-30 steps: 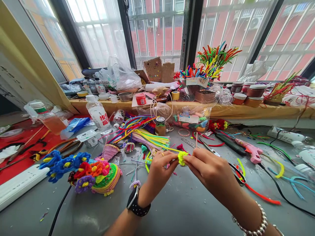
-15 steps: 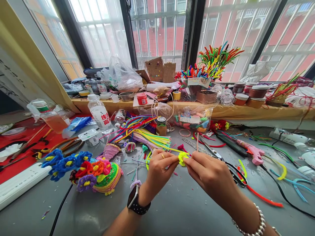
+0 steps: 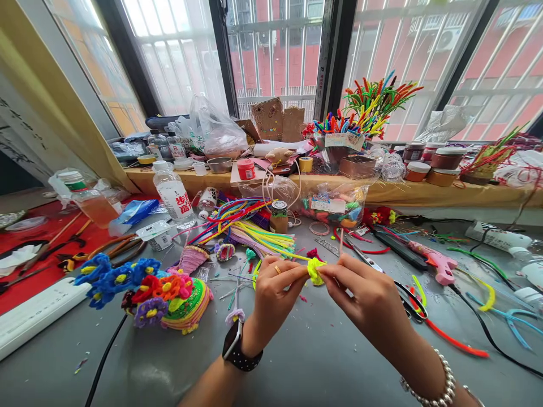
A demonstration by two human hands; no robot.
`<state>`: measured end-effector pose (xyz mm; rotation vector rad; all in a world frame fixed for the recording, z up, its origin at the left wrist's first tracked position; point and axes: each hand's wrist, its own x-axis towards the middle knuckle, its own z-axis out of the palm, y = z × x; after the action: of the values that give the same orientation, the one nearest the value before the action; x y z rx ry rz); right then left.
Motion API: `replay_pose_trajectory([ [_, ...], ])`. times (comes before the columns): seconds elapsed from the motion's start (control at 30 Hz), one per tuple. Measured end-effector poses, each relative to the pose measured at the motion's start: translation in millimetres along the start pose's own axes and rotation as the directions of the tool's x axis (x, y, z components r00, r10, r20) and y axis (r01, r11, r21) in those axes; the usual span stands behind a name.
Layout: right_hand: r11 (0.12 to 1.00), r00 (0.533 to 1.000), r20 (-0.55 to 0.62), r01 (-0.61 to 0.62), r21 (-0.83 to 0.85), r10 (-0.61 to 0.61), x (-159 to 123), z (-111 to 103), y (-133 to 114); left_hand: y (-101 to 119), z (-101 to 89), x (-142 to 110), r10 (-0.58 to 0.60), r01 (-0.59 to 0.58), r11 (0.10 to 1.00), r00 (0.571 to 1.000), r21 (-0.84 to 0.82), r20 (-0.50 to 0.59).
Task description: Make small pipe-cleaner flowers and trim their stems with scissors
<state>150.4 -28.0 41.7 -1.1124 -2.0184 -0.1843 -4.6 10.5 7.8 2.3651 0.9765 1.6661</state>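
A bright yellow pipe-cleaner piece (image 3: 314,272), curled into small loops, is held up between my two hands above the table. My left hand (image 3: 280,288) pinches its left side with thumb and forefinger, and a straight yellow length runs along the top of the fingers. On the other side, the fingertips of my right hand (image 3: 360,291) are closed on the loops. A thin pale stick (image 3: 341,242) rises out of the right hand's fingers. Left of my hands stands a basket-like piece (image 3: 197,305) covered with blue pipe-cleaner flowers (image 3: 121,278) and other coloured ones.
Loose pipe cleaners (image 3: 263,237) lie behind my hands, near a small jar (image 3: 279,217). Scissors (image 3: 369,261) and a pink glue gun (image 3: 439,261) lie to the right. A water bottle (image 3: 172,195) stands back left; a white power strip (image 3: 42,316) lies at the left edge.
The yellow looped piece has turned slightly between my fingertips. Both hands stay in nearly the same place, and the view has shifted a little.
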Motion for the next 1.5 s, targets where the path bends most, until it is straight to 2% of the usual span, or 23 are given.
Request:
replay_pose_trajectory([
  [0.13,0.997,0.999,0.035,-0.025,0.074,0.023,0,-5,1,1,-0.3,-1,0.007,-0.007,1.0,1.0,-0.005,-0.014],
  [0.43,0.978,0.996,-0.034,0.078,-0.192,-0.086,1,-7,-6,4,0.9,-1,-0.008,0.008,1.0,1.0,-0.013,-0.004],
  [0.7,0.968,0.996,-0.069,0.037,-0.247,-0.056,-1,-1,-11,3,1.0,0,0.022,-0.022,1.0,0.999,0.011,-0.038],
  [1.13,0.917,0.977,-0.087,0.152,-0.368,-0.197,-4,5,-15,4,-0.6,-2,0.075,-0.07,0.995,0.995,0.077,-0.059],
  [1.5,0.883,0.967,-0.068,0.196,-0.426,-0.247,-2,5,-15,5,1.6,-2,0.031,-0.028,0.997,0.999,0.075,-0.041],
])
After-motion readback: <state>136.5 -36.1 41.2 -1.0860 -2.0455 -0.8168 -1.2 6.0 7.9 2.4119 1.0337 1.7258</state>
